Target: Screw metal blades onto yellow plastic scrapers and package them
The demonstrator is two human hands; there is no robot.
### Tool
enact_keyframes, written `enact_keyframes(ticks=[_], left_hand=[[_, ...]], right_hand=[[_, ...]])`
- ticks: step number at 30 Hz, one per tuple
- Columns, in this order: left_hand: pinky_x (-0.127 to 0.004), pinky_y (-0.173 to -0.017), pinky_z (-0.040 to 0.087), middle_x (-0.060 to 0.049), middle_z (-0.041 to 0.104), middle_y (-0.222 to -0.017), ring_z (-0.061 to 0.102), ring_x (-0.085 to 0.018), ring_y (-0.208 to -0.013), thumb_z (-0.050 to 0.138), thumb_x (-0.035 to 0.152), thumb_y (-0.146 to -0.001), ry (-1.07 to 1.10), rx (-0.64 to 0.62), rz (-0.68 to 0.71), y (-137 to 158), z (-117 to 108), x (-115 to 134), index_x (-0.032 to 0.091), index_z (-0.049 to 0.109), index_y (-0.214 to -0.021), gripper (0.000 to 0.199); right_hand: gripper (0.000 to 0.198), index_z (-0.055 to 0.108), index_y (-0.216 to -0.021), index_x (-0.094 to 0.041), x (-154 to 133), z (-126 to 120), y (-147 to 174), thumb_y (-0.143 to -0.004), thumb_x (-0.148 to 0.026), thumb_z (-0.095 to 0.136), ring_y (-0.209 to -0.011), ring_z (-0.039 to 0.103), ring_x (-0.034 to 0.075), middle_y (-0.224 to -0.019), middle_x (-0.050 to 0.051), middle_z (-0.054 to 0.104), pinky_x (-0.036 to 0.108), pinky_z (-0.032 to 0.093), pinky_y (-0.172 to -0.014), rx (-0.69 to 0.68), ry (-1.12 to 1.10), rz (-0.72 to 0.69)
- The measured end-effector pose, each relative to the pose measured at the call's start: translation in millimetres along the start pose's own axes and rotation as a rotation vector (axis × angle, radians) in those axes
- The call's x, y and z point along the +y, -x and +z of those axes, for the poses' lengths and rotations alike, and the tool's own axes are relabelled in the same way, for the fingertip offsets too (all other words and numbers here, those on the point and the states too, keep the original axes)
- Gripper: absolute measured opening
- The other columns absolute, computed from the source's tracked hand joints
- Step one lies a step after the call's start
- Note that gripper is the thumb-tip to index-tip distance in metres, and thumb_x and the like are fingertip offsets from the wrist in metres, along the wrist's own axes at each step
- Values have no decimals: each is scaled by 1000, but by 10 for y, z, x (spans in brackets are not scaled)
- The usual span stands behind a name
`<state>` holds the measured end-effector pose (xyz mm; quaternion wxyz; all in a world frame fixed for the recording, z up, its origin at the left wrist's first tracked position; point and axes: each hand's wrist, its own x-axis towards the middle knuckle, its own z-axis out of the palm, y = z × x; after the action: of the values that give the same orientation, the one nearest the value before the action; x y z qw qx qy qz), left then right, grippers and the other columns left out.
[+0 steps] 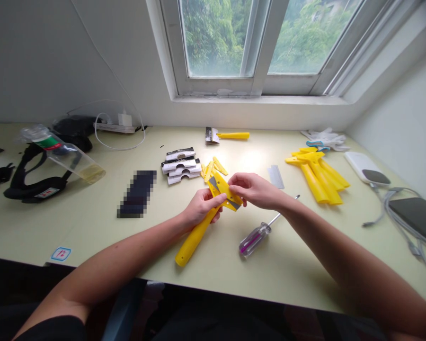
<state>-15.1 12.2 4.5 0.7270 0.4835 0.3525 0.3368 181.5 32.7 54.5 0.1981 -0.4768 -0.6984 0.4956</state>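
Observation:
In front of me a yellow scraper (198,235) slants with its handle end toward the table's front edge. My left hand (203,207) is closed round it just below the head, thumb on top. On the head lies a yellow plate (220,188), with grey blade (234,204) showing past its edges. My right hand (247,188) pinches the plate's right side; the fingertips are partly hidden. Below the right forearm lies a screwdriver (257,237) with a clear and purple handle. Loose yellow plates (218,166) lie just beyond the head, beside black-and-white blade sleeves (181,166).
A finished-looking scraper (230,136) lies at the back. Several yellow handles (319,177) are piled at right near white gloves (328,139). A loose blade (276,177) lies behind my right wrist. A bottle (71,161), a pixelated dark object (137,194) and cables (408,222) flank the workspace.

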Motion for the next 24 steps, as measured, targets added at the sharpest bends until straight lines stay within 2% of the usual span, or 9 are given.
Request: enact_keyframes(ticks=[9,15,24], left_hand=[[-19,-36,36,1,54,-60,48,-8,-38,65,45,-85,10,22,-6,-16,-7,-31,10,59,-91,35],[-20,-37,38,0,54,-60,48,-8,-40,70,41,-82,3,34,-11,-21,-9,-42,8,62,-90,35],[-19,-32,38,5,45,-53,48,-9,-38,75,40,-76,56,85,-16,-14,35,-8,11,60,-75,33]], right_hand=[[16,51,-93,-17,6,29,3,-91,-33,49,-55,58,10,-71,0,63,24,47,-53,36,12,25],[16,48,-94,-18,-6,48,28,-93,-35,47,-55,59,11,-68,-1,62,24,45,-52,42,3,26],[17,49,-94,-19,31,-22,-1,-92,-35,50,-57,63,14,-71,2,64,26,51,-52,114,-43,-2]])
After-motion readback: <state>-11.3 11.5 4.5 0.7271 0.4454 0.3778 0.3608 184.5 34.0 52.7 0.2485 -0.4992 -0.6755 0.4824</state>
